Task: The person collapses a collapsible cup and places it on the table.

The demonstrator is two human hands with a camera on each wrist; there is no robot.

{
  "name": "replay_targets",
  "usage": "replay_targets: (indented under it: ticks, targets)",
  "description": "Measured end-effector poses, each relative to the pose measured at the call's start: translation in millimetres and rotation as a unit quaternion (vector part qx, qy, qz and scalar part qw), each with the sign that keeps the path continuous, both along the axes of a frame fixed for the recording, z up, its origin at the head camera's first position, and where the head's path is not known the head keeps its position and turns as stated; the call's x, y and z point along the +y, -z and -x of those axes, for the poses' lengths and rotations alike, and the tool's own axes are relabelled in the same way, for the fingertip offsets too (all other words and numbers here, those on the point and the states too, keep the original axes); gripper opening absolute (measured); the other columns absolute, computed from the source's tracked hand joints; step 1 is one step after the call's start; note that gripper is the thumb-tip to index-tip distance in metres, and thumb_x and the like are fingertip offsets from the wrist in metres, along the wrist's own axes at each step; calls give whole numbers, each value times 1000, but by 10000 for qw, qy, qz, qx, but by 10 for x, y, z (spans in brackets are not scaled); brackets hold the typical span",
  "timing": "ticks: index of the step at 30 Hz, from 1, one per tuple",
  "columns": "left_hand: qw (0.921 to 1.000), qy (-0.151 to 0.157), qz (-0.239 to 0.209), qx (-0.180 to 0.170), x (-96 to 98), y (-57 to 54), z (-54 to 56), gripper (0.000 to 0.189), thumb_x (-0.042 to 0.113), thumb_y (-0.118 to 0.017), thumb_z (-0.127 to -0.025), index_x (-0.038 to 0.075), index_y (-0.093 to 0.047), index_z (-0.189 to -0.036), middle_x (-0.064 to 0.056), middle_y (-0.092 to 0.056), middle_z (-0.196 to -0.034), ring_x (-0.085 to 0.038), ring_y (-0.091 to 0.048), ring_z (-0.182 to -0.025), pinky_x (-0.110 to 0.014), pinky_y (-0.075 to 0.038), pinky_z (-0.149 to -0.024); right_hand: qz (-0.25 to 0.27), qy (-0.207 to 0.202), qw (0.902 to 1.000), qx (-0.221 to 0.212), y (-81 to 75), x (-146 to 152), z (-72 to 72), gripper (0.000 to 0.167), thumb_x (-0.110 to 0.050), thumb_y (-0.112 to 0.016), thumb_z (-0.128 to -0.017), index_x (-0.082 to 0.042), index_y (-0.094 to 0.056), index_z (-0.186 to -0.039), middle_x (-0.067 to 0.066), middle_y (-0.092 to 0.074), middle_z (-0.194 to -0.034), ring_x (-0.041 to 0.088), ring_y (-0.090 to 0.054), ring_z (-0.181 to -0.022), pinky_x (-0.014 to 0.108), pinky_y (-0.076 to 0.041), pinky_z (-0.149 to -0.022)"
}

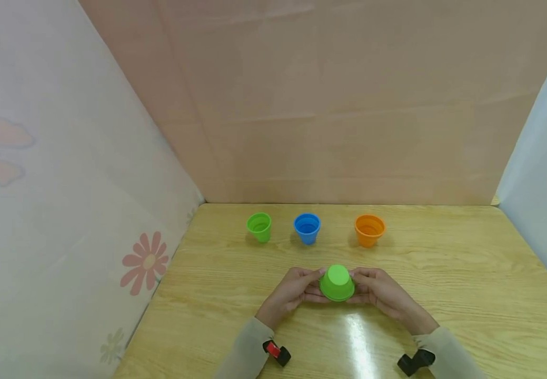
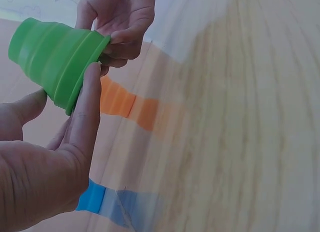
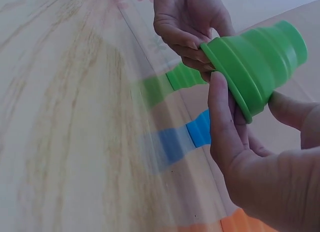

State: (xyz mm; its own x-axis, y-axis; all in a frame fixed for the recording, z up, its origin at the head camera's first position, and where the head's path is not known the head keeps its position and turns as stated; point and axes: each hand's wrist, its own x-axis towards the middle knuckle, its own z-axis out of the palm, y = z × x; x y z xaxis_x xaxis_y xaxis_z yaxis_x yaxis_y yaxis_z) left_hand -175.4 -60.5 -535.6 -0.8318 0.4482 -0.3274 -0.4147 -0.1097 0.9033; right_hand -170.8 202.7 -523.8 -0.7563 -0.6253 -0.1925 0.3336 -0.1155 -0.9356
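Between both hands a green collapsible cup (image 1: 337,283) is held upside down above the table, its closed base facing up and its ribbed wall extended. My left hand (image 1: 293,290) grips it from the left, thumb on the wall and fingers at the rim. From the right, my right hand (image 1: 383,292) grips the same cup in a like way. Both wrist views show the cup's rim resting against the fingers, with the thumbs on its side. The inside of this cup is hidden.
Along the table's back stand a second green cup (image 1: 259,227), a blue cup (image 1: 307,228) and an orange cup (image 1: 369,230), all mouth up. Behind them rises a pinkish-brown backdrop (image 1: 339,105). A patterned white panel (image 1: 79,210) borders the wooden table (image 1: 197,316) on the left.
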Motion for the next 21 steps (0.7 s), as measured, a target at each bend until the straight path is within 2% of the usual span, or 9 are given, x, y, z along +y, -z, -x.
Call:
replay_targets:
  ticks: [7, 14, 21]
  targets:
    - [10000, -44, 33, 74, 4, -8, -3, 40, 29, -67, -104, -6, -74, -121, -29, -77, -109, -31, -81, -93, -45, -67, -85, -84, 104, 9999, 103, -36, 0, 5, 23, -19, -52, -111, -9, -72, -118, 0, -75, -116, 18, -77, -103, 41, -65, -94]
    - [9999, 121, -9, 75, 0, -11, -14, 43, 32, -66, -105, -7, -73, -122, -30, -77, -109, -31, -80, -94, -45, -66, -86, -391, 281, 9985, 246, -31, -29, 2, 24, -8, -53, -107, -5, -76, -110, -2, -73, -112, 18, -76, -99, 40, -67, -89]
    - [9995, 287, -53, 83, -1, -9, -18, 47, 37, -63, -106, -6, -73, -123, -29, -76, -110, -30, -80, -94, -45, -66, -85, -829, 416, 9930, 728, -19, -41, 0, 28, -4, -53, -103, 10, -71, -120, 1, -78, -107, 19, -78, -89, 44, -68, -83]
